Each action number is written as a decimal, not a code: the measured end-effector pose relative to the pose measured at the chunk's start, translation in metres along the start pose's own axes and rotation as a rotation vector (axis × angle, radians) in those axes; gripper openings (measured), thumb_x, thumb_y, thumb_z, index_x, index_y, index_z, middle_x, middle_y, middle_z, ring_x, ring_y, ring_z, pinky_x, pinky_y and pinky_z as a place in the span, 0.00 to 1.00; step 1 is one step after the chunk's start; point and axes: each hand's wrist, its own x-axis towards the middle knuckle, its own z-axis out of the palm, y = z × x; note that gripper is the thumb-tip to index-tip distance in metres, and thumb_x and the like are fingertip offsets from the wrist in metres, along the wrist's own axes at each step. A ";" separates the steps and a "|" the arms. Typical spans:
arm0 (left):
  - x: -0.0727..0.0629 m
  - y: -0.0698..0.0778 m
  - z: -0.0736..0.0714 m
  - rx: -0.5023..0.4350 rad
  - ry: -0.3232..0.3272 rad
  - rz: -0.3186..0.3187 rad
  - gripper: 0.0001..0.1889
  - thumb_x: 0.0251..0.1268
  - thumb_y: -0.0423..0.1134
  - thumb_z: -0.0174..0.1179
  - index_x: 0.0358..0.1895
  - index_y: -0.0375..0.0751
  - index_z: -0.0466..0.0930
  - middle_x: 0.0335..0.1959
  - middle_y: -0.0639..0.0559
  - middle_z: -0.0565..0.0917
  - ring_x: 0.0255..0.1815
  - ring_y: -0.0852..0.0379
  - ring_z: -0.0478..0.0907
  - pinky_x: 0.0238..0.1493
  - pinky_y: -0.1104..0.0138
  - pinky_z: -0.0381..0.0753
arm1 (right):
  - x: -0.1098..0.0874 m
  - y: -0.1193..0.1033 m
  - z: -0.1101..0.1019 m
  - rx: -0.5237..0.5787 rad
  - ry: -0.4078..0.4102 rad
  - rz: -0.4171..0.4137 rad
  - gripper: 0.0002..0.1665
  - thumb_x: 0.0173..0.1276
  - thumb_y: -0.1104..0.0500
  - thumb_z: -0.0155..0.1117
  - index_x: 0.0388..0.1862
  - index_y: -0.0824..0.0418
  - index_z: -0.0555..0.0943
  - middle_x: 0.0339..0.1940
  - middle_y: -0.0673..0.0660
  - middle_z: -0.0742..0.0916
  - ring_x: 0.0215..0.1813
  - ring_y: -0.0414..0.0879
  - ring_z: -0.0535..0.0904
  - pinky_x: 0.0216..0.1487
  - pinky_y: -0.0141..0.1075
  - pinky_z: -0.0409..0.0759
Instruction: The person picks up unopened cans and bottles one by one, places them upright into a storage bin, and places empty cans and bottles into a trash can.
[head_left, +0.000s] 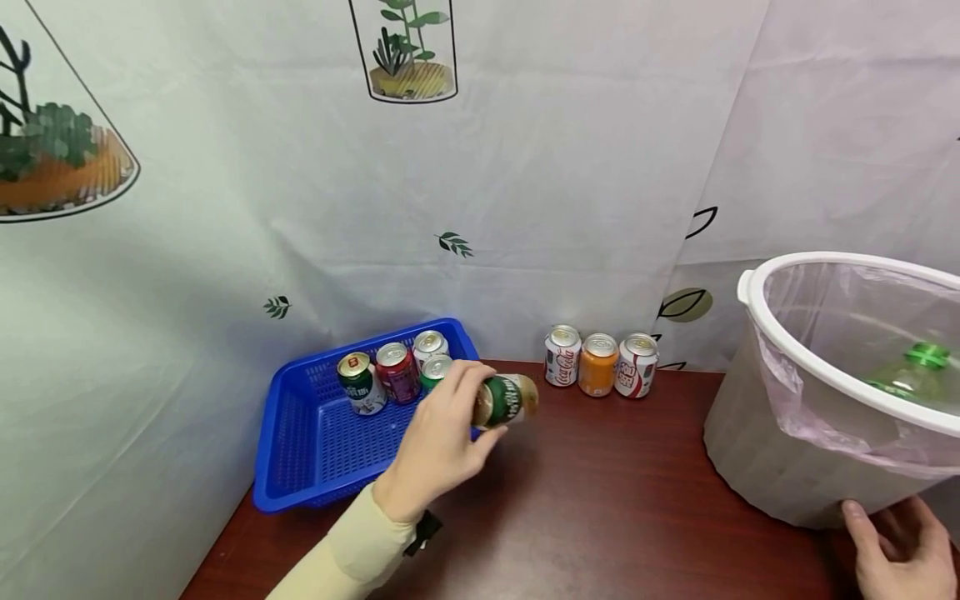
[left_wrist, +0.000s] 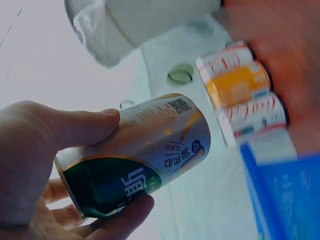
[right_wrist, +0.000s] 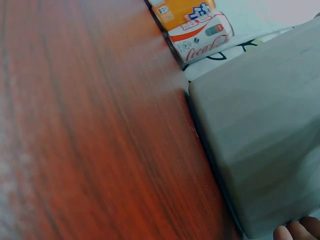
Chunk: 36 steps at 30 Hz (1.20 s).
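Observation:
My left hand (head_left: 442,442) grips a green, white and gold drink can (head_left: 508,400) by one end, between thumb and fingers. The can lies nearly sideways in the air by the right rim of a blue plastic basket (head_left: 281,442). In the left wrist view its printed side (left_wrist: 170,135) faces the camera. At the lower right, my right hand (head_left: 903,546) holds the bottom edge of a grey trash bin (head_left: 780,442), thumb against the wall and fingers curled at the base. Only a few fingertips (right_wrist: 297,231) of it show in the right wrist view.
Several upright cans, among them a dark red can (head_left: 398,375), stand in the basket. Along the wall cloth are a Coca-Cola can (head_left: 562,357), an orange can (head_left: 597,367) and a red-and-white can (head_left: 636,367). A green-capped bottle (head_left: 911,375) lies inside the lined bin.

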 end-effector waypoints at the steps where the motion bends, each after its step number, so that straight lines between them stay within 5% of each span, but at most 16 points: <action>1: -0.002 -0.004 -0.005 0.006 0.006 -0.004 0.36 0.50 0.42 0.81 0.64 0.43 0.74 0.58 0.51 0.78 0.54 0.54 0.83 0.55 0.58 0.85 | 0.000 0.000 0.000 -0.003 -0.001 -0.001 0.41 0.68 0.61 0.68 0.79 0.48 0.67 0.74 0.42 0.77 0.54 0.16 0.75 0.45 0.08 0.67; 12: -0.028 -0.049 -0.043 0.170 -0.006 -0.041 0.40 0.45 0.41 0.83 0.65 0.41 0.74 0.56 0.47 0.79 0.50 0.50 0.84 0.51 0.54 0.86 | 0.000 0.003 0.000 0.044 0.013 -0.014 0.41 0.67 0.63 0.69 0.78 0.49 0.69 0.72 0.42 0.79 0.54 0.18 0.77 0.45 0.10 0.67; 18: -0.040 -0.060 -0.053 0.232 -0.062 -0.068 0.40 0.42 0.41 0.84 0.61 0.40 0.75 0.53 0.47 0.78 0.46 0.51 0.83 0.48 0.54 0.86 | 0.001 0.005 0.001 0.184 0.017 -0.008 0.41 0.63 0.67 0.71 0.76 0.52 0.73 0.62 0.39 0.83 0.52 0.20 0.79 0.44 0.11 0.69; 21: -0.043 -0.067 -0.055 0.252 -0.096 -0.072 0.40 0.42 0.41 0.85 0.62 0.39 0.74 0.52 0.46 0.78 0.45 0.51 0.83 0.47 0.54 0.86 | 0.000 0.004 0.001 0.143 0.021 -0.004 0.41 0.64 0.65 0.71 0.76 0.51 0.72 0.67 0.39 0.82 0.52 0.20 0.78 0.44 0.10 0.68; 36: -0.031 -0.107 -0.058 0.234 -0.350 -0.231 0.33 0.47 0.40 0.83 0.56 0.41 0.76 0.43 0.50 0.79 0.35 0.56 0.78 0.36 0.58 0.80 | -0.001 -0.003 0.000 0.048 0.005 0.016 0.42 0.66 0.63 0.71 0.78 0.49 0.70 0.76 0.46 0.76 0.53 0.17 0.76 0.45 0.09 0.67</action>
